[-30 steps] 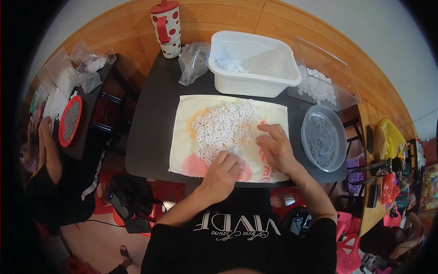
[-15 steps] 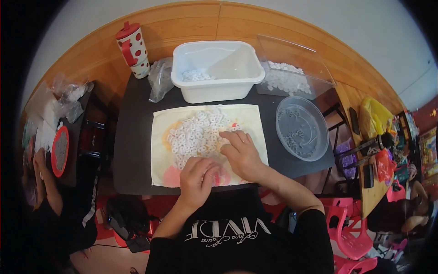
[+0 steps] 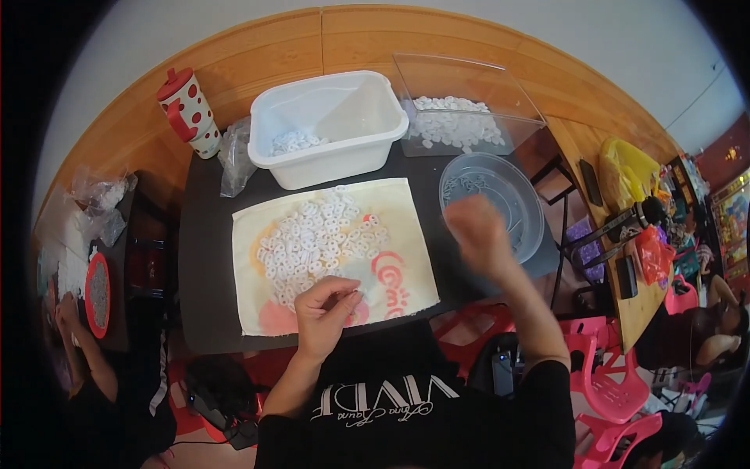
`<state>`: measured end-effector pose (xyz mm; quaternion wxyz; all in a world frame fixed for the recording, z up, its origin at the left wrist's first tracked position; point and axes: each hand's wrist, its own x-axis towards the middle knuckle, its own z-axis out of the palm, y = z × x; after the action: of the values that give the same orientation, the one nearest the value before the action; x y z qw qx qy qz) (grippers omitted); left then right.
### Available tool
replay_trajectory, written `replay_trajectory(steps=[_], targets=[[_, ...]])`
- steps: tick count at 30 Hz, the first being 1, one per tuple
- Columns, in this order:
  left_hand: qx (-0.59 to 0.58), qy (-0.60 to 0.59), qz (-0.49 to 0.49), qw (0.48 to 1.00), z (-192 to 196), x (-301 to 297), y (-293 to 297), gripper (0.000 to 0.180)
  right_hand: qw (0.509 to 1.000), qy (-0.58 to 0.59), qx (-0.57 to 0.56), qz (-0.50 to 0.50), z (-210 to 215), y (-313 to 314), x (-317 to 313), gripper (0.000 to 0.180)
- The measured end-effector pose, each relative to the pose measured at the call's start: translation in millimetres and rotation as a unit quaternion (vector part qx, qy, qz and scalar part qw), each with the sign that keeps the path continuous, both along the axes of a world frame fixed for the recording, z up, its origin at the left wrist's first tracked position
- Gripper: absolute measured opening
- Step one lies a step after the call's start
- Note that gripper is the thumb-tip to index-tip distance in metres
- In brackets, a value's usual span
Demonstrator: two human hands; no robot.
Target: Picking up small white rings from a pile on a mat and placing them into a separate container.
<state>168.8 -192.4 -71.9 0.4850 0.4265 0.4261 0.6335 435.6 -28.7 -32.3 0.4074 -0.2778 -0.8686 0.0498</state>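
Note:
Over the front of a pale yellow printed cloth [image 3: 410,227], my left hand [image 3: 322,313] is closed, thumb and fingertips pinched together. Whatever is between them is too small to make out. A spread heap of small white ring-shaped pieces [image 3: 301,242] lies on the cloth just beyond that hand. My right hand [image 3: 480,234], blurred by motion, is above the near left rim of a round clear plastic tub [image 3: 527,230]. Small dark metal pieces [image 3: 465,184] show at the tub's far left; my hand hides part of its inside.
Behind the cloth stand a white basin [image 3: 328,160] with white pieces inside and a clear box [image 3: 508,117] of white discs. A dotted tumbler [image 3: 191,117] and a plastic bag [image 3: 236,160] are at the back left. Another person's hands [image 3: 69,316] work at a side table.
My right hand has left the white pieces and moved right to the tub. My left hand remains at the cloth's front, now pinched. The whole view has shifted slightly.

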Motion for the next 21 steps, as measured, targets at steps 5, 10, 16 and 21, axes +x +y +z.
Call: replay_trajectory(steps=[5, 10, 16, 21], targets=[[-0.010, 0.096, 0.011, 0.995, -1, 7, -1, 0.014, 0.979, -0.151, -0.057, -0.128, 4, 62, 87, 0.014], [0.051, 0.141, 0.041, 0.988, -4, 14, 3, 0.014, 0.978, -0.188, -0.047, -0.079, -7, 69, 85, 0.015], [0.026, 0.167, 0.037, 0.985, -1, 14, 2, 0.014, 0.973, -0.210, -0.017, -0.098, -13, 75, 80, 0.016], [0.027, 0.182, 0.035, 0.982, -5, 12, 2, 0.014, 0.964, -0.224, 0.023, -0.142, -20, 85, 65, 0.015]])
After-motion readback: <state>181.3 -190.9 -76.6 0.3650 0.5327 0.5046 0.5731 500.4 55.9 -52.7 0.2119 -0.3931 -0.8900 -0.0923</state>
